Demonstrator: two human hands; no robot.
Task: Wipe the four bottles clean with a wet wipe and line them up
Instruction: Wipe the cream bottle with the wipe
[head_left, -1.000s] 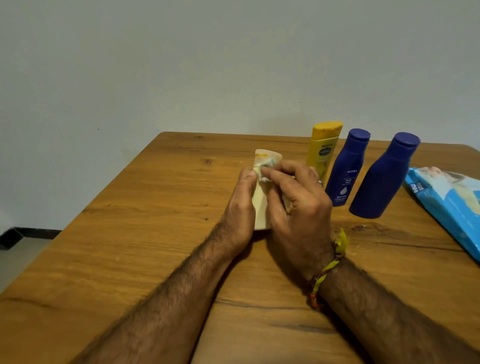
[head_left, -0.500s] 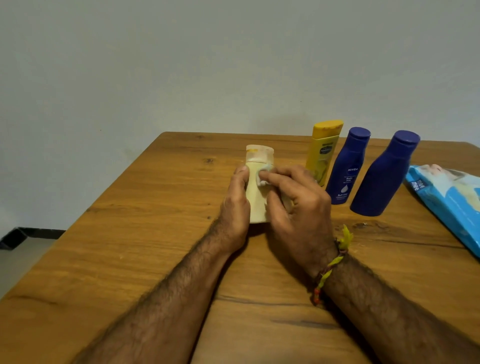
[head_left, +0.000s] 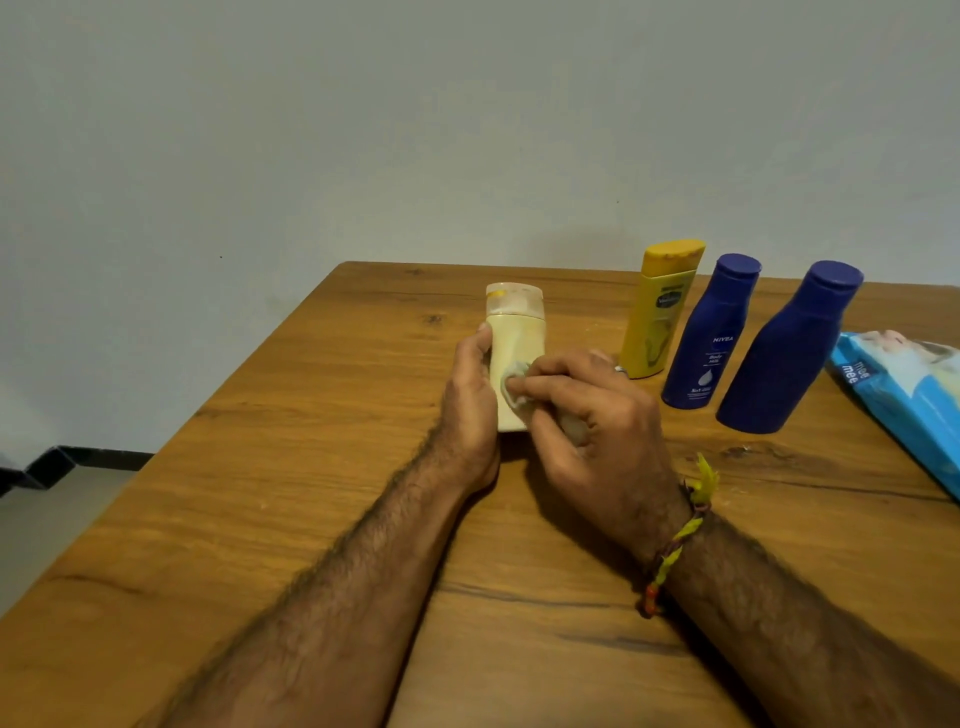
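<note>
The left hand (head_left: 470, 400) grips the cream bottle (head_left: 514, 353) from its left side, fingers curled round the body and the thumb tip up near the shoulder. The bottle stands upright on the table (head_left: 260, 493), its pale cap (head_left: 514, 300) clear above both hands.

The right hand (head_left: 597, 426) is clamped on a small crumpled wipe (head_left: 514, 387), pinching it between thumb and curled fingers and pressing it against the lower front of the cream bottle, just right of the left hand's palm. A ring shows on one finger, and a yellow and orange thread band (head_left: 675, 540) circles the right wrist.

Beyond the right hand's knuckles and a little to its right stands the yellow bottle (head_left: 657, 312), upright with a yellow cap. Just right of that is a blue bottle (head_left: 709, 338) with white lettering, and further right again a second, plain blue bottle (head_left: 784, 353). The three stand close together in a rough row, none touching the hands. Whether neighbouring bottles touch each other I cannot tell.

Far to the right of the right hand, at the edge of view, lies a light blue wipes pack (head_left: 904, 395) flat on the table, partly cut off by the frame. Both forearms reach in from the near edge, resting low over the wood.
</note>
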